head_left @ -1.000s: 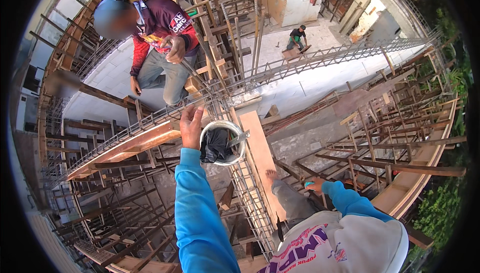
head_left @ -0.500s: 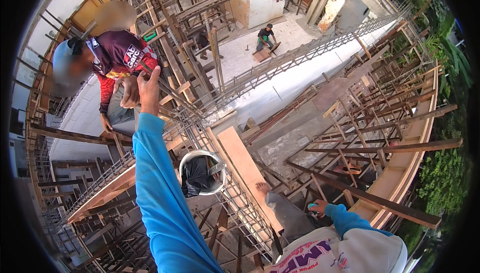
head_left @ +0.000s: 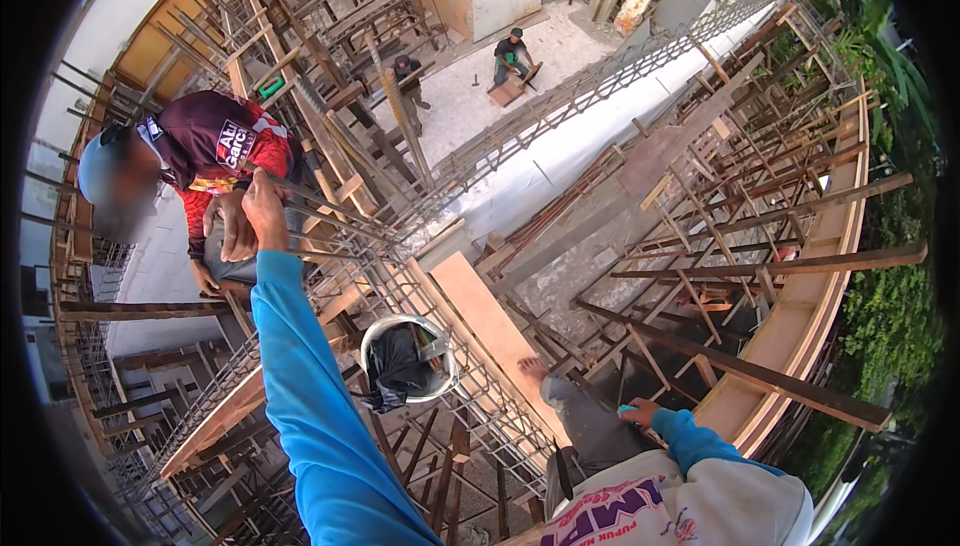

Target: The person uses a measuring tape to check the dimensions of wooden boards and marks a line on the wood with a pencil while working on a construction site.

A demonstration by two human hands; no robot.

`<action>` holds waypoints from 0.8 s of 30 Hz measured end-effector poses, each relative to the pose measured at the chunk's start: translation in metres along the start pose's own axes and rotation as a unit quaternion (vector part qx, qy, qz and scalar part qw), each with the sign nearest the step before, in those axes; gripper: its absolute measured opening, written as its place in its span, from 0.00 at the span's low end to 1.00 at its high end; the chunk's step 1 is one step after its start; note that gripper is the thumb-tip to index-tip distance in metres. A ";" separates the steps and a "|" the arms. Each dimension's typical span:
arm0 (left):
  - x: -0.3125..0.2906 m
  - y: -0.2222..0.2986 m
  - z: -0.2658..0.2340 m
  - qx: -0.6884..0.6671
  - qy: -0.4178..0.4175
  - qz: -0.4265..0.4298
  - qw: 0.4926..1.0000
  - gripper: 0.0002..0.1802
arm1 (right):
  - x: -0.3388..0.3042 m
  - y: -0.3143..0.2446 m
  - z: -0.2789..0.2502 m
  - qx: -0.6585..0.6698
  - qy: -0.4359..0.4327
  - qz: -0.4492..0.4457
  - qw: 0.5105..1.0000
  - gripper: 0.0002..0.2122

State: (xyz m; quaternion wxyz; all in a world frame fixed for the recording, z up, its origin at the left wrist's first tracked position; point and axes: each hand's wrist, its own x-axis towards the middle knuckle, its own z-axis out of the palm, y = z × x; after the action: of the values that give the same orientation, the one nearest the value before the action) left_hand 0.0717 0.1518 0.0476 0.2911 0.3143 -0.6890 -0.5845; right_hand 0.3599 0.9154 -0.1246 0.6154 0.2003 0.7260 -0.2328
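Observation:
My left arm in a blue sleeve reaches up and left. At its end my left hand (head_left: 264,214) is closed at the tips of upright steel reinforcing bars (head_left: 335,204), apparently around one; the fingers partly hide it. A co-worker's hand (head_left: 231,229) is right beside it, and that person (head_left: 220,146) in a red and maroon shirt leans in. By my lap, my right hand (head_left: 641,412) is closed on a small teal object (head_left: 627,409), mostly hidden by the fingers. Between my arm and foot, a bucket (head_left: 447,378) holds a black plastic bag (head_left: 396,361).
My bare foot (head_left: 534,370) rests on a plank (head_left: 480,306) beside a rebar cage (head_left: 500,443). Wooden props (head_left: 760,271) and curved formwork (head_left: 770,386) stand at right. Far below, two people work on a pale floor (head_left: 560,46). A drop shows beneath the cage.
My left hand has moved slightly left and down, and its raised thumb has folded in at the bar. The view has shifted a little. My right hand stays by my lap.

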 end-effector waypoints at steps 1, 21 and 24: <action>0.000 0.001 0.002 0.001 -0.003 -0.004 1.000 0.26 | 0.002 -0.003 -0.001 -0.016 0.007 -0.013 1.000 0.33; 0.029 0.000 -0.006 0.065 0.002 -0.059 0.996 0.25 | -0.023 -0.072 -0.018 -0.068 0.063 -0.051 0.994 0.36; 0.007 0.002 0.011 0.055 0.014 -0.089 0.994 0.27 | -0.021 -0.061 -0.009 -0.032 0.080 -0.046 0.995 0.34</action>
State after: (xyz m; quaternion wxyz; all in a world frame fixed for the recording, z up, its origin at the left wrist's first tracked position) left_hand 0.0583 0.1536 0.0483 0.2304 0.3979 -0.6853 -0.5648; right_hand 0.3208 0.8710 -0.0972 0.5504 0.1643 0.7882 -0.2208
